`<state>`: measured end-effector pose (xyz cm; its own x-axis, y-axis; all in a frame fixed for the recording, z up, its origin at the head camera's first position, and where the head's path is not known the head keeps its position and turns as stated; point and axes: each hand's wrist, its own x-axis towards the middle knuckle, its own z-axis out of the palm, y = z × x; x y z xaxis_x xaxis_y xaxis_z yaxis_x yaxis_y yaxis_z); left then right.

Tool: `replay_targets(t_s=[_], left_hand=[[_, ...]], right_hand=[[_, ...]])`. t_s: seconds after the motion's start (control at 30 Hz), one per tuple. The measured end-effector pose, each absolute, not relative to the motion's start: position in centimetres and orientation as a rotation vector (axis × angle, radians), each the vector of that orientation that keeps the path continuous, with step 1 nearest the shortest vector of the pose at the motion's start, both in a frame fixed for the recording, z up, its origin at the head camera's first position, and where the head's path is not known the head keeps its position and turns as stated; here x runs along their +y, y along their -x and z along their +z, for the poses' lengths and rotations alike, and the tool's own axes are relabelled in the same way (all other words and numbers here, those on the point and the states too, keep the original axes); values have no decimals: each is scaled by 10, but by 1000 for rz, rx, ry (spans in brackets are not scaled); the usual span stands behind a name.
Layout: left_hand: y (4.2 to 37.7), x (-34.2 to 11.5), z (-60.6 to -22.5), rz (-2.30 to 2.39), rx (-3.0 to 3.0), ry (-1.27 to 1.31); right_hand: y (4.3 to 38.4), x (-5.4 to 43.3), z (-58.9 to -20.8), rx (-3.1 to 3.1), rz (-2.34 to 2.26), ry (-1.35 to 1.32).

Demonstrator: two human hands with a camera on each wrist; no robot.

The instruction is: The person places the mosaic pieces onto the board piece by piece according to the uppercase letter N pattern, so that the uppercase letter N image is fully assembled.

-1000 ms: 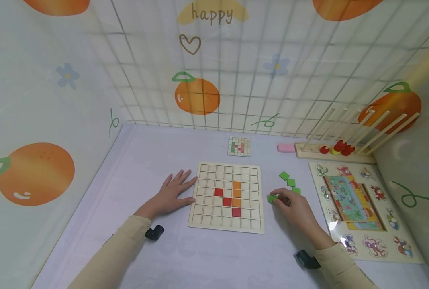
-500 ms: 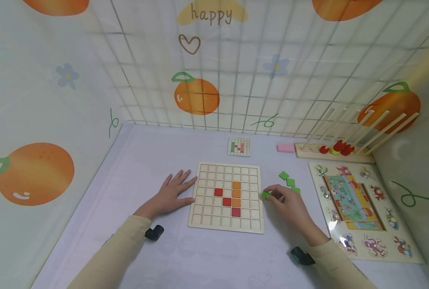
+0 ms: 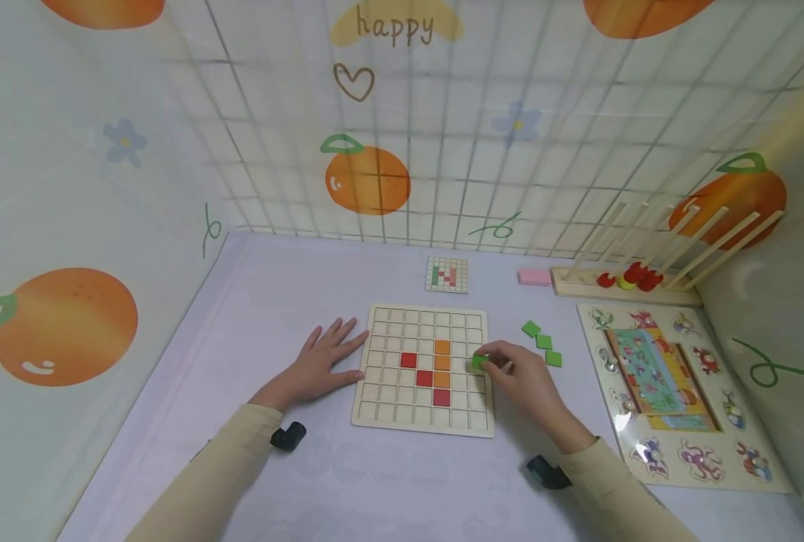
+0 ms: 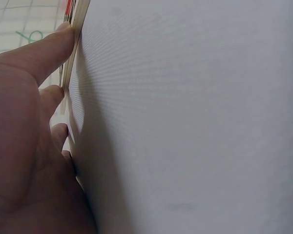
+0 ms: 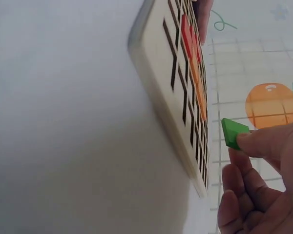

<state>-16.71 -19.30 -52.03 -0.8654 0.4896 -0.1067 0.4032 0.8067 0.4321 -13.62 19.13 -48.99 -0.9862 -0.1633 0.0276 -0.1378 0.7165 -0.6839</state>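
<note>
The right hand's grip [image 3: 527, 376] is nearly closed, thumb and fingertips pinching a green tile [image 3: 479, 363] above the right side of the grid board [image 3: 386, 395]. Three red tiles [image 3: 409, 360] step diagonally down that board, beside a column of three orange tiles [image 3: 442, 363]. The left hand [image 3: 317, 366] lies with fingers spread, thumb against the board's left edge. On the tabletop [image 3: 348, 489], three loose green tiles [image 3: 543, 342] sit right of the board; a small pattern card [image 3: 447, 275] lies behind it.

The board [image 3: 391, 391] is lying between left hand [image 3: 316, 369] and right hand [image 3: 522, 376]. Three tiles [image 3: 543, 342] are sitting beyond the latter.
</note>
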Motion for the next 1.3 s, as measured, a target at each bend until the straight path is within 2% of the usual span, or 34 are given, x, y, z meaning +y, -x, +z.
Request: replay_targets(t_s=[1.3], left_hand=[[167,-194,-521,604,2762,-683]], right_hand=[[170,113,-488,2792,-1187,489]])
